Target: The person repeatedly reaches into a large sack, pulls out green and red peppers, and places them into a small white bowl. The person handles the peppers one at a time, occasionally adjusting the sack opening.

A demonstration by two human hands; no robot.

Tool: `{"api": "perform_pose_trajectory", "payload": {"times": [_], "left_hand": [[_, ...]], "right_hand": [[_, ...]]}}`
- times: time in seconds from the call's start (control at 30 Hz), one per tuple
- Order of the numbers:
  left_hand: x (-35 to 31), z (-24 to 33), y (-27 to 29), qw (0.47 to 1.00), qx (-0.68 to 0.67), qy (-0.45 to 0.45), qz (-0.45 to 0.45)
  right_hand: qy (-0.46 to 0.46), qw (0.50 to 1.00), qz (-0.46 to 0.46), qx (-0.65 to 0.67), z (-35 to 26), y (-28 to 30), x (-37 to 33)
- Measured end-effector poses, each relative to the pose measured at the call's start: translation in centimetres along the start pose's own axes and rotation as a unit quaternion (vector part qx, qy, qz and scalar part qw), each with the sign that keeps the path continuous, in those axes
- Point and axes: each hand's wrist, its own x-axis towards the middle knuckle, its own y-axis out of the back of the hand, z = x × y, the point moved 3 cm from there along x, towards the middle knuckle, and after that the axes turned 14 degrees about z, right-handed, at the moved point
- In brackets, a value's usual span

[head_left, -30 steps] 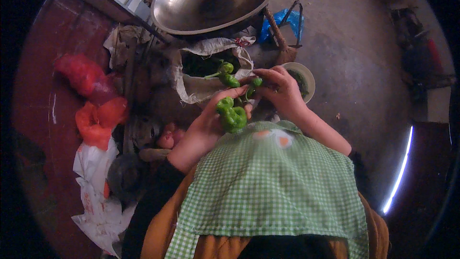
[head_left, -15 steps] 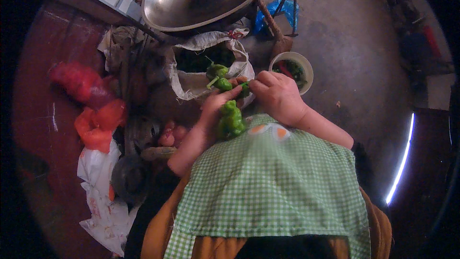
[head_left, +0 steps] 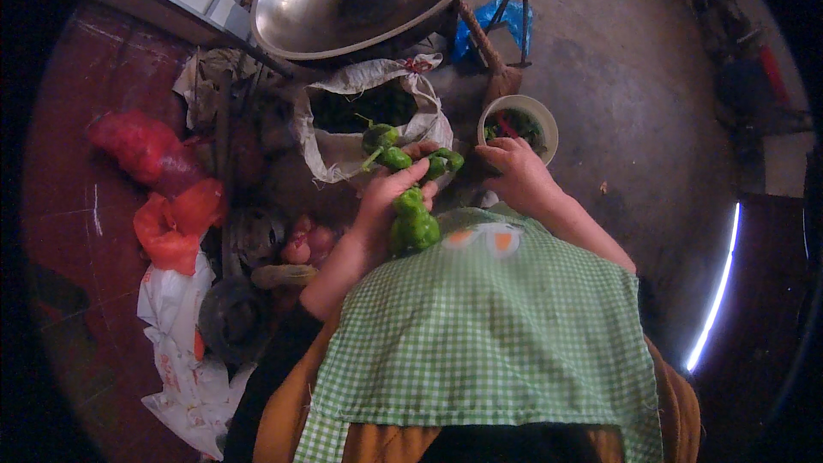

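My left hand (head_left: 396,189) is closed around several green peppers. One green pepper (head_left: 445,162) pokes out past the fingertips, and a pair of others (head_left: 380,137) with stems shows above the knuckles. A larger wrinkled green pepper (head_left: 415,221) hangs below the palm, close to the apron. Over at the near rim of a pale bucket (head_left: 551,120), my right hand (head_left: 523,173) has its fingers loosely apart, and I see nothing in it. Inside that bucket lie green bits and a red piece (head_left: 506,125). A white woven sack (head_left: 330,154) stands open beyond my left hand, dark green inside.
A big metal wok (head_left: 369,0) sits at the far side. Beside it are a blue plastic bag (head_left: 501,26) and a brown handle-like piece (head_left: 502,81). To the left lie red net bags (head_left: 141,150), onions (head_left: 309,240) and a white plastic bag (head_left: 176,309). A green checked apron (head_left: 489,334) covers my lap.
My right hand has left the pepper at my left fingertips and moved right to the bucket's rim. My left hand keeps its peppers in nearly the same place.
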Motion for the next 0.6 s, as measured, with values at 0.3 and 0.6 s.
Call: {"api": "perform_pose_trajectory", "payload": {"times": [0.3, 0.6], "left_hand": [[-1.5, -0.2, -2.0, 0.997, 0.038, 0.069, -0.012], [-0.1, -0.3, -1.7, 0.986, 0.132, 0.052, -0.084]], "right_hand": [[-0.271, 0.893, 0.06, 0.353, 2.9, 0.7, -0.5], [0.068, 0.959, 0.091, 0.261, -2.7, 3.5, 4.2]]}}
